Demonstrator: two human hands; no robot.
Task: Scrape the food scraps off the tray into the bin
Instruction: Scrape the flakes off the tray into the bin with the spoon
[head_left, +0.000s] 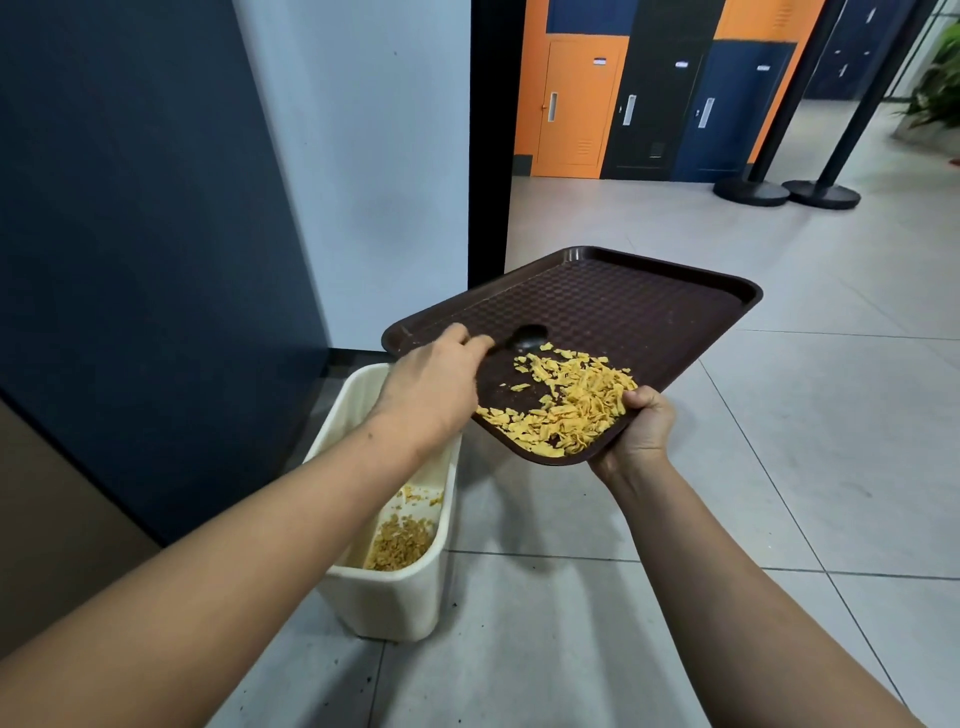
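My right hand (641, 428) grips the near corner of a dark brown tray (623, 306), held in the air and tilted down toward me. A heap of yellow flaky food scraps (571, 410) lies at the tray's near edge. My left hand (434, 387) holds a dark spoon (527, 338) whose bowl rests on the tray just beyond the scraps. A cream plastic bin (387, 603) stands on the floor below the tray's left side, with scraps (397, 543) in its bottom. My left forearm hides part of the bin's opening.
A dark blue wall panel (145, 234) and a white wall (374, 156) rise behind the bin. Grey floor tiles (779, 493) spread to the right. Orange, black and blue lockers (649, 104) and two barrier post bases (784, 191) stand far back.
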